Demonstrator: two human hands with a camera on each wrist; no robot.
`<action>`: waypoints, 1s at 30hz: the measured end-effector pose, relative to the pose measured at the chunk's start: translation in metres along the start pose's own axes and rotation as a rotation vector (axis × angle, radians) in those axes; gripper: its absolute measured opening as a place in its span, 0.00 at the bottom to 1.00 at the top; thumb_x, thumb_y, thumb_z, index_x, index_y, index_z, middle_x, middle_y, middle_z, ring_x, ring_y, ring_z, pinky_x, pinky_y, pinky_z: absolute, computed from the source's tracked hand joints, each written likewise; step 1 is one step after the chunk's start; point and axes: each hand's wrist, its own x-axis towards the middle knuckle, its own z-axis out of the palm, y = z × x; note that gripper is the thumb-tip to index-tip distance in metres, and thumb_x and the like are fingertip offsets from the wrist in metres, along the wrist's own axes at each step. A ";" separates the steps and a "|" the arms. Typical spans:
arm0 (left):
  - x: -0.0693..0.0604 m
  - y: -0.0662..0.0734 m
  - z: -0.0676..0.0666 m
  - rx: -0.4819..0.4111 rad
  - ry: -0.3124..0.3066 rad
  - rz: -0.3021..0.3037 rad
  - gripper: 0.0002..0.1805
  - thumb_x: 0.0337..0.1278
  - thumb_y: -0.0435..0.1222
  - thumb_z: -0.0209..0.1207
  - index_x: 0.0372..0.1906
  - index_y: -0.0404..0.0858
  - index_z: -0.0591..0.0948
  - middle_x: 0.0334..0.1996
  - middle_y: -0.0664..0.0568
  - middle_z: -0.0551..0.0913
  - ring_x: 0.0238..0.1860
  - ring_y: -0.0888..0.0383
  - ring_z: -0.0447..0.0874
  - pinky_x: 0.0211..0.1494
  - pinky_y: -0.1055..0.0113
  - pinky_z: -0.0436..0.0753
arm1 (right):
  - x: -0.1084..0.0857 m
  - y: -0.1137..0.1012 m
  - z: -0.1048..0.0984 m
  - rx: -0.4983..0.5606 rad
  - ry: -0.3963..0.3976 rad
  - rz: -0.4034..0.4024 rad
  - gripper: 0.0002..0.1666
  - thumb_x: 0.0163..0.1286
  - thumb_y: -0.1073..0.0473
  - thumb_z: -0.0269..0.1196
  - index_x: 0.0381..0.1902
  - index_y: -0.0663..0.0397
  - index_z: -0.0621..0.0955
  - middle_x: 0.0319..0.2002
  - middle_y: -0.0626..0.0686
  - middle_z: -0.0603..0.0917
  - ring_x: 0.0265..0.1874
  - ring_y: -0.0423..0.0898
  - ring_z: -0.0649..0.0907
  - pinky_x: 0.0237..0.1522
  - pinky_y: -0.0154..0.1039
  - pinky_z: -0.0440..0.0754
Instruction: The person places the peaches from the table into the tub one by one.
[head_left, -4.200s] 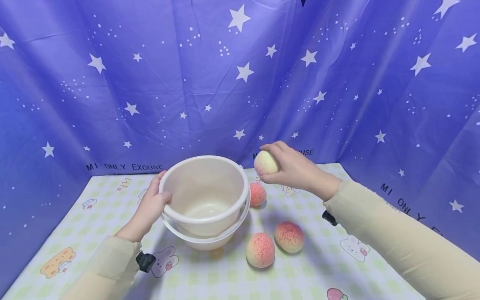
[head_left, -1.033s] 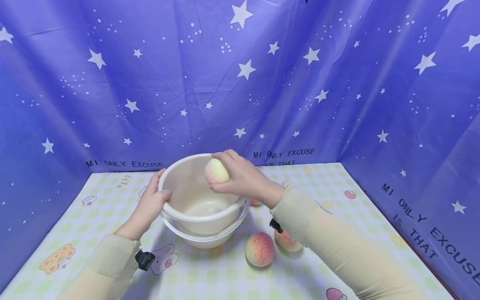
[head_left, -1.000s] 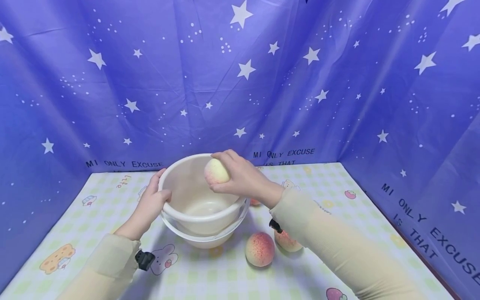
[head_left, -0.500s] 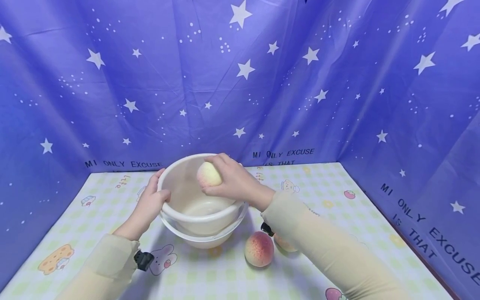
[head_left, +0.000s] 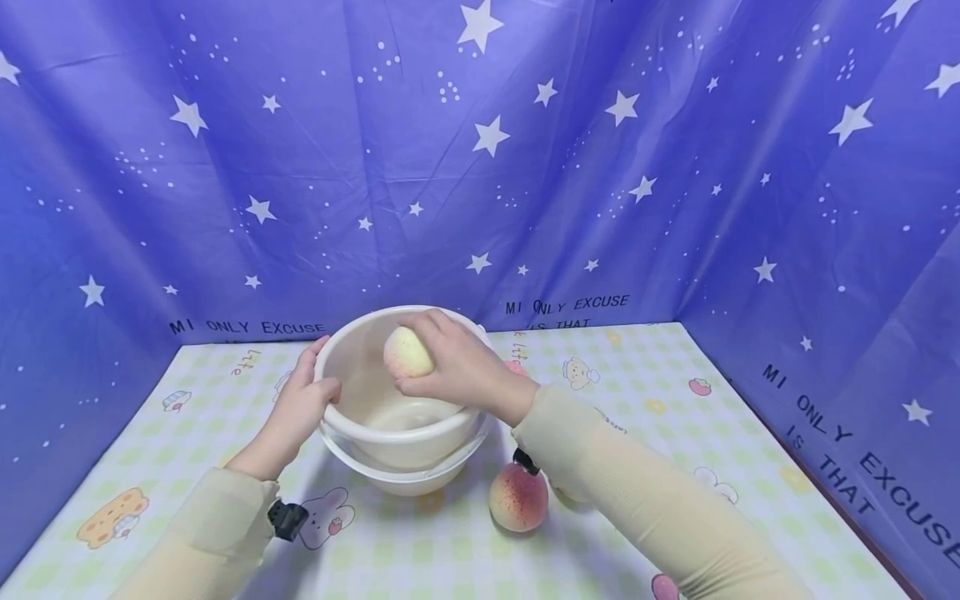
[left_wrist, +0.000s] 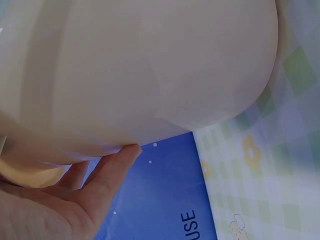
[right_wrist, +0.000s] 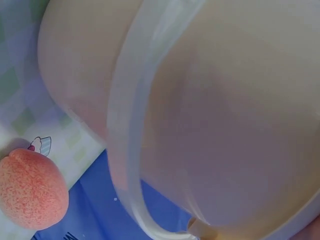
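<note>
Star-printed blue curtain behind a checkered desk, on it a white bucket I watch remotely, left hand gripping its rim, right hand holding a pale peach at its mouth, reddish peach near the bucket.

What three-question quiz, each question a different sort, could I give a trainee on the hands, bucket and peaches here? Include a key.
1. Multiple choice: The left hand grips:
A) the tablecloth
B) the white bucket at its rim
C) the right sleeve

2. True or false: The right hand is empty.

3. Fill in the blank: Of the two wrist views, only the ____ one shows a pinkish-red peach beside the bucket.

Key:
1. B
2. False; it holds a pale peach at the bucket's opening.
3. right
</note>
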 end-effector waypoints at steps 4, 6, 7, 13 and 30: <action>0.000 0.000 0.000 0.003 0.000 -0.003 0.51 0.46 0.26 0.45 0.80 0.40 0.42 0.79 0.39 0.47 0.76 0.40 0.50 0.76 0.44 0.53 | 0.002 -0.003 0.000 -0.013 0.006 -0.010 0.44 0.56 0.44 0.70 0.68 0.51 0.71 0.60 0.54 0.76 0.58 0.50 0.77 0.62 0.45 0.75; -0.001 0.000 0.001 0.003 0.000 -0.005 0.51 0.46 0.26 0.45 0.80 0.39 0.42 0.79 0.39 0.47 0.76 0.40 0.50 0.75 0.44 0.54 | 0.004 -0.004 0.000 -0.022 0.006 -0.018 0.44 0.56 0.44 0.70 0.68 0.51 0.71 0.59 0.54 0.76 0.57 0.49 0.77 0.61 0.45 0.75; -0.001 0.000 0.001 0.003 -0.002 -0.006 0.51 0.46 0.26 0.45 0.80 0.39 0.41 0.79 0.39 0.47 0.75 0.40 0.51 0.75 0.44 0.54 | 0.004 -0.005 0.001 -0.028 0.005 -0.022 0.44 0.56 0.44 0.70 0.68 0.51 0.71 0.59 0.54 0.77 0.57 0.49 0.77 0.61 0.45 0.75; -0.001 0.001 0.001 -0.004 -0.005 -0.006 0.51 0.46 0.26 0.45 0.80 0.39 0.41 0.79 0.39 0.47 0.75 0.41 0.51 0.75 0.45 0.54 | 0.007 -0.010 0.002 -0.045 0.001 -0.010 0.44 0.56 0.43 0.70 0.68 0.50 0.71 0.61 0.54 0.76 0.58 0.49 0.77 0.61 0.45 0.75; 0.001 -0.001 0.001 -0.007 -0.005 0.000 0.51 0.47 0.26 0.45 0.80 0.39 0.41 0.79 0.40 0.47 0.76 0.41 0.49 0.76 0.45 0.53 | 0.005 -0.012 0.008 -0.051 -0.009 0.019 0.44 0.56 0.45 0.71 0.69 0.49 0.70 0.62 0.55 0.75 0.59 0.51 0.77 0.60 0.47 0.75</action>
